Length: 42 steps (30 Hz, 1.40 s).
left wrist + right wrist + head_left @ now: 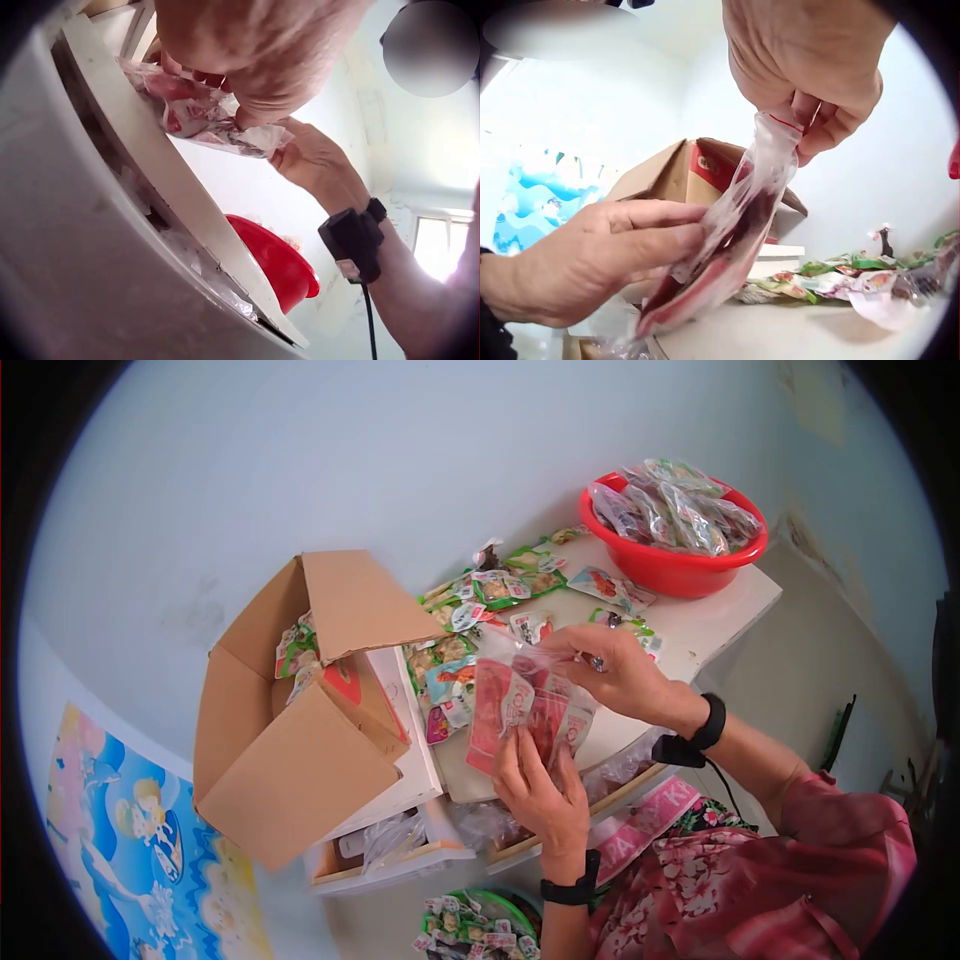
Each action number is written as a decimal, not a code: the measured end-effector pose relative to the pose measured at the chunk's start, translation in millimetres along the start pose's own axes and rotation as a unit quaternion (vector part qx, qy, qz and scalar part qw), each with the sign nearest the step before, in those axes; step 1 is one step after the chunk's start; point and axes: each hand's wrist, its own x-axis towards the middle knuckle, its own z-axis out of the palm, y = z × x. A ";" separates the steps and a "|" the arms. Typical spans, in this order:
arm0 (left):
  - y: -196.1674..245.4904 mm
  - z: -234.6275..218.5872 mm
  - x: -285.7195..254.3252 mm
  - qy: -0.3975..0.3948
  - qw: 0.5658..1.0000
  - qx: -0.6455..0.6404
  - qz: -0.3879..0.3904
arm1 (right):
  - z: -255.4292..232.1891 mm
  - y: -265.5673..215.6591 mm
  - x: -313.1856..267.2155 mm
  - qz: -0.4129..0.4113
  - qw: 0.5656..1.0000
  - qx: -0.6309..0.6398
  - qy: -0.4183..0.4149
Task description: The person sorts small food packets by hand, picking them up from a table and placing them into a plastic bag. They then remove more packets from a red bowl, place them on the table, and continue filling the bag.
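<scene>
A clear zip bag (520,705) with red and white packets inside is held above the table's front edge. My right hand (630,675) pinches its top corner; in the right wrist view the fingers (810,127) are closed on the bag's red-lined mouth. My left hand (545,795) grips the lower part, thumb and fingers on the film. In the left wrist view the bag (195,112) hangs between the left hand (255,52) and the right hand (311,161).
An open cardboard box (290,760) with packets stands at left. Green and white snack packets (500,588) lie along the table's back. A red basin (690,570) of filled bags sits at back right. Below are open drawers (400,850) and a green basin (515,905) with packets.
</scene>
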 end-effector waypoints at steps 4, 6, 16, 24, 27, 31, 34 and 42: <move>10.4 -4.2 8.9 0.046 0.999 -0.020 0.003 | -12.0 -34.2 30.1 -0.163 0.984 -0.064 -0.031; 12.0 -4.6 8.7 0.053 0.998 -0.034 0.005 | -17.6 -41.4 38.5 -0.195 0.976 -0.081 -0.054; -5.9 -10.8 4.6 0.027 0.980 -0.168 -0.098 | -39.5 -26.5 39.6 -0.124 0.986 -0.035 -0.103; -30.9 -4.7 20.5 -0.078 0.909 -0.380 -0.155 | -45.6 -22.2 28.7 -0.184 0.965 0.091 -0.163; -44.6 1.5 8.8 -0.172 0.877 -0.378 -0.240 | -42.9 -16.0 24.6 -0.190 0.966 0.112 -0.138; -45.7 13.5 13.2 -0.182 0.851 -0.424 -0.252 | -47.3 -9.4 12.7 -0.141 0.977 0.122 -0.099; -32.3 9.6 22.0 -0.138 0.828 -0.473 -0.268 | -50.8 -1.7 -7.0 -0.013 0.982 0.186 -0.032; -5.3 4.5 14.0 -0.073 0.752 -0.564 -0.332 | -7.0 22.7 -64.1 0.183 0.922 0.330 -0.089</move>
